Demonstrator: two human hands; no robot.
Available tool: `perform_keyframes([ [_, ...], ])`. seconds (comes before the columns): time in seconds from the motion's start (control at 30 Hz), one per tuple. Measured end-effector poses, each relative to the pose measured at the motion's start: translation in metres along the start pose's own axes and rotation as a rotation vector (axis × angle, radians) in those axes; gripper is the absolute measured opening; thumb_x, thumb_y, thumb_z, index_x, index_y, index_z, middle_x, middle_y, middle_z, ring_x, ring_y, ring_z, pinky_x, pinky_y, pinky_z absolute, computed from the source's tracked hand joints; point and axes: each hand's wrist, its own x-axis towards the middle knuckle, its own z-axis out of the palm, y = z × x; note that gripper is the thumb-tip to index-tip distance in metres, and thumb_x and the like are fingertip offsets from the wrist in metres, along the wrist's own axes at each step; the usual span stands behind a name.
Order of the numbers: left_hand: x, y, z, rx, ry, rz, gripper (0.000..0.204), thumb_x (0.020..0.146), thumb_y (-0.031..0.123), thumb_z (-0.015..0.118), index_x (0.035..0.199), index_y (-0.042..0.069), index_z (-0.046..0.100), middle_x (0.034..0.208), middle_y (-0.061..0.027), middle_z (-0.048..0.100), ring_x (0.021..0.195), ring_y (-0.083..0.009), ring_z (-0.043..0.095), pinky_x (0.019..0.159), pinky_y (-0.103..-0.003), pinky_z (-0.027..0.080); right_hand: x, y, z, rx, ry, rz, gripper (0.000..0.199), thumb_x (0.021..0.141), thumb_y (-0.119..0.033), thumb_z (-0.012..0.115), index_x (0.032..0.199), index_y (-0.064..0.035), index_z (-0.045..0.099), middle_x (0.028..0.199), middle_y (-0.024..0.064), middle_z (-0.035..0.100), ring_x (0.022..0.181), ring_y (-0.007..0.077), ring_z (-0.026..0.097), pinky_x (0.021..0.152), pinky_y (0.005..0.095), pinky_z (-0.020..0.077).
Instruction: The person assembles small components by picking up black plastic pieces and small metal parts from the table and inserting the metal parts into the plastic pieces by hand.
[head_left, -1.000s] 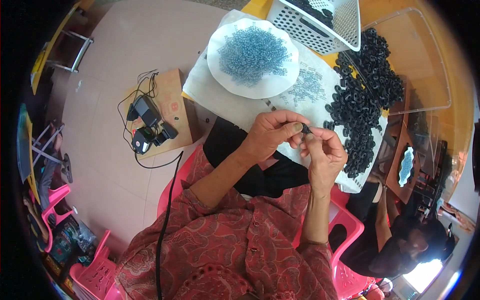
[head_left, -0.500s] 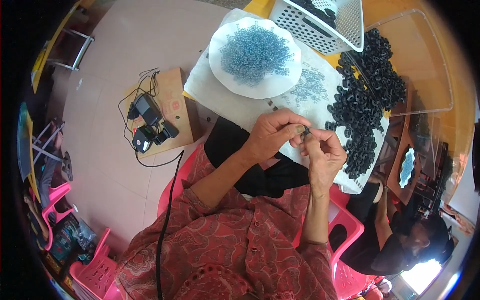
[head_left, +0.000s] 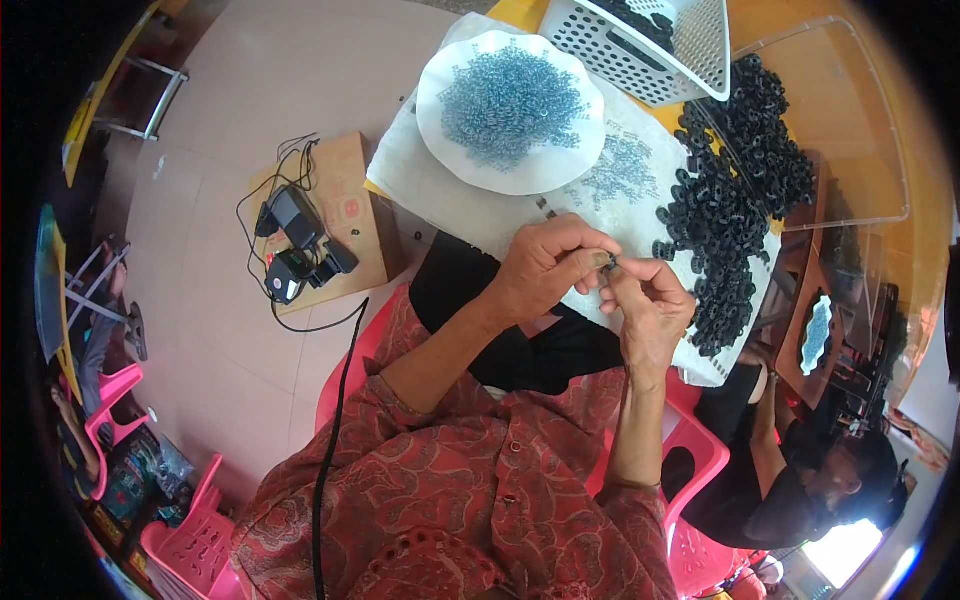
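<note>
My left hand (head_left: 553,262) and my right hand (head_left: 650,302) meet fingertip to fingertip over the near edge of the white cloth (head_left: 430,205). Pinched between them is a small black part (head_left: 612,262), mostly covered by the fingers. Beyond my left hand stands a white scalloped plate (head_left: 445,150) heaped with small metal springs (head_left: 515,105). More springs (head_left: 622,170) lie loose on the cloth just past my fingers. To the right of my right hand spreads a large pile of small black parts (head_left: 715,230).
A white perforated basket (head_left: 640,65) with black pieces stands at the far side. A clear plastic lid (head_left: 850,130) lies far right. On the left, a cardboard box (head_left: 360,220) carries black adapters and cables (head_left: 297,220). Another person (head_left: 800,470) sits at right, near a pink chair (head_left: 700,460).
Both hands keep almost the same place and pinch. The fingers have shifted very slightly around the small black part.
</note>
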Motion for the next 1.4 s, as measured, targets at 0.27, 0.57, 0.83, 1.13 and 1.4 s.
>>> perform_keyframes([
  [0.27,-0.001,-0.004,0.003,0.083,0.018,0.056,0.016,0.088,-0.004,0.055,0.099,0.000,0.065,0.084,-0.0046,0.057,0.064,-0.0069,0.057,0.055,-0.021,0.045,-0.001,0.002,0.002,-0.015,0.016,-0.015,0.007,0.082,0.005,0.060,0.088,0.0052,0.064,0.074,0.0083,0.065,0.062,0.0104,0.060,0.054,0.0220,0.0512],
  [0.57,-0.001,-0.004,0.000,-0.036,0.013,0.009,0.015,0.088,-0.003,0.056,0.100,-0.001,0.065,0.083,-0.0034,0.059,0.064,-0.0061,0.056,0.056,-0.021,0.046,0.001,-0.003,-0.011,0.039,-0.132,0.001,0.009,0.086,0.002,0.062,0.094,0.0064,0.064,0.080,0.0125,0.067,0.066,0.0145,0.065,0.061,0.0251,0.0558],
  [0.83,0.000,0.004,-0.002,-0.171,0.001,-0.142,0.013,0.090,0.002,0.057,0.099,-0.002,0.065,0.078,-0.0026,0.062,0.064,-0.0058,0.057,0.056,-0.020,0.048,0.019,0.010,-0.026,0.216,-0.294,0.088,0.009,0.084,0.001,0.065,0.092,0.0055,0.064,0.080,0.0158,0.068,0.063,0.0178,0.066,0.058,0.0280,0.0573],
  [1.13,0.000,0.001,-0.004,-0.189,-0.055,-0.121,0.011,0.089,0.001,0.058,0.096,-0.003,0.065,0.074,-0.0033,0.062,0.062,-0.0068,0.057,0.055,-0.020,0.048,0.023,0.017,-0.028,0.337,-0.381,0.101,0.007,0.082,0.002,0.067,0.087,0.0057,0.063,0.075,0.0155,0.066,0.059,0.0171,0.064,0.053,0.0279,0.0567],
  [1.4,-0.001,0.004,0.000,-0.208,-0.002,-0.126,0.013,0.089,0.002,0.059,0.099,-0.003,0.066,0.074,-0.0040,0.063,0.059,-0.0073,0.056,0.053,-0.021,0.047,0.021,0.012,-0.023,0.275,-0.329,0.080,0.007,0.085,0.000,0.065,0.088,0.0055,0.062,0.075,0.0143,0.066,0.058,0.0163,0.064,0.053,0.0272,0.0555],
])
